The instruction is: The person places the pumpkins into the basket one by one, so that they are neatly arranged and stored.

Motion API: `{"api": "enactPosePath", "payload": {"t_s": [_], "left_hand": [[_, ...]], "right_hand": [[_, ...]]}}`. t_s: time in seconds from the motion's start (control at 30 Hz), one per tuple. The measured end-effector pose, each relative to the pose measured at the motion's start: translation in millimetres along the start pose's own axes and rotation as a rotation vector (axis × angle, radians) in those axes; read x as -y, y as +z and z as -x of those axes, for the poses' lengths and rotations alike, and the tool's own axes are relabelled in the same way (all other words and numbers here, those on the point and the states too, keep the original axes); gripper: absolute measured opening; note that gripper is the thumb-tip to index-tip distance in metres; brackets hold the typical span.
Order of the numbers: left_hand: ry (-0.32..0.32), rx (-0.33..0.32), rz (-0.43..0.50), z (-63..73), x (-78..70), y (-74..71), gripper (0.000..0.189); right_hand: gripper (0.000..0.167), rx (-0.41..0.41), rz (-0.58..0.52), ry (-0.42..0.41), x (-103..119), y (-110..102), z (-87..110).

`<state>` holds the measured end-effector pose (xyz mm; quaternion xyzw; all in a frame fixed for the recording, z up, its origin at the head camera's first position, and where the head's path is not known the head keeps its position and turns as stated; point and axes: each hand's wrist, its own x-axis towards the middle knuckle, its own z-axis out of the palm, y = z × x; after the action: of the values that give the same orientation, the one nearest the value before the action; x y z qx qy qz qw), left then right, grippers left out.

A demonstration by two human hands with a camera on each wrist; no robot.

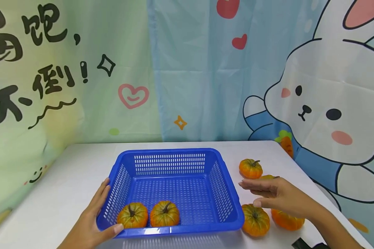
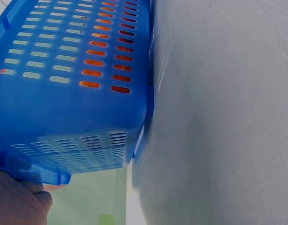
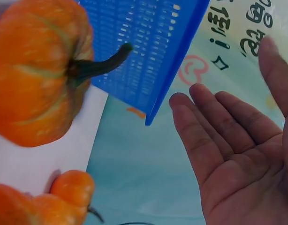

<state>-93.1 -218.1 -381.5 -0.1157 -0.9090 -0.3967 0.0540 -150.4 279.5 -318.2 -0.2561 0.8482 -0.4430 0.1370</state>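
A blue plastic basket point(image 1: 174, 186) with slotted walls stands on the table. Two small orange pumpkins point(image 1: 132, 215) point(image 1: 165, 213) sit side by side inside, along its near wall. My left hand point(image 1: 91, 218) holds the basket at its near left corner, thumb on the rim and fingers along the outer left side. Right of the basket, my right hand point(image 1: 275, 195) hovers with straight fingers and nothing in its palm. Several pumpkins lie around and below it: one beyond the fingertips point(image 1: 250, 168), one partly hidden behind the hand point(image 1: 268, 176), and two nearer pumpkins point(image 1: 255, 220) point(image 1: 287, 220).
The white table point(image 1: 78, 166) runs back to a printed curtain point(image 1: 187, 69) with a cartoon rabbit and hearts. A black object point(image 1: 308, 244) shows at the bottom edge, under the right forearm.
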Motion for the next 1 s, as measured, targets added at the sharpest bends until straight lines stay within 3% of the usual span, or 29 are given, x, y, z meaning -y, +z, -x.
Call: {"api": "enactPosePath", "payload": {"t_s": [0.4, 0.57, 0.83, 1.0], "left_hand": [[0.033, -0.009, 0.024, 0.1, 1.6, 3.5, 0.101], [0.038, -0.016, 0.017, 0.7, 1.9, 2.3, 0.101], [0.027, -0.015, 0.011, 0.6, 1.3, 0.8, 0.101], [0.033, -0.016, 0.013, 0.9, 1.7, 0.2, 0.101]], "right_hand": [[0.058, 0.027, -0.07, 0.039, -32, -1, 22.5], [0.06, 0.058, -0.059, 0.053, -41, 1, 24.5], [0.062, 0.037, -0.06, 0.011, -50, 5, 25.1], [0.064, 0.04, -0.03, 0.037, -51, 7, 23.0]]}}
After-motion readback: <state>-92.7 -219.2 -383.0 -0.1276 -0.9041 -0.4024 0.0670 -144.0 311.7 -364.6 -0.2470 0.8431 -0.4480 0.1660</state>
